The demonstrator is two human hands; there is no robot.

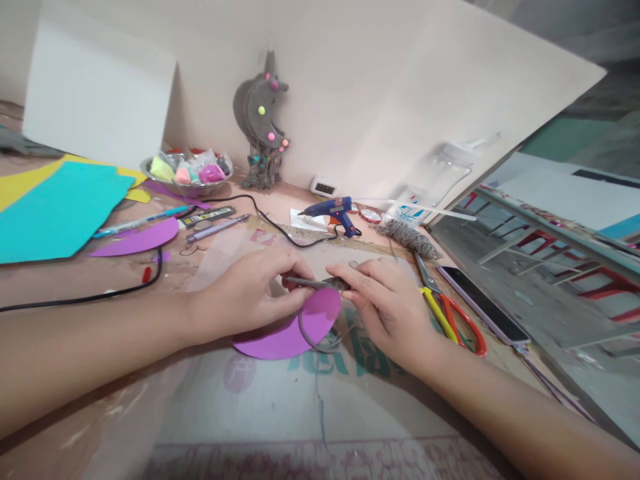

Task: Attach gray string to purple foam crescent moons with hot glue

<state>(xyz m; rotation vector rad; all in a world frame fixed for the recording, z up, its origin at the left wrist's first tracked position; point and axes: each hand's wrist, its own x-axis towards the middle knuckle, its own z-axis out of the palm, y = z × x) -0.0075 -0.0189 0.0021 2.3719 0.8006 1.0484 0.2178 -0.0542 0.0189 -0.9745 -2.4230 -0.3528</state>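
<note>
My left hand (247, 293) and my right hand (385, 303) meet at the middle of the table, both pinched on a thin grey cord (317, 283) stretched between their fingertips. The cord lies along the top edge of a purple foam crescent (300, 330), and a loop of it hangs down over the foam. The crescent rests on a clear plastic sheet (280, 400) under my hands.
Red-and-yellow scissors (450, 310) and a phone (483, 303) lie right of my right hand. A blue glue gun (337, 212), a bundle of grey cord (407, 238), a bowl of coloured bits (187, 172), pens, teal foam sheets (55, 210) and a grey moon decoration (263, 117) sit farther back.
</note>
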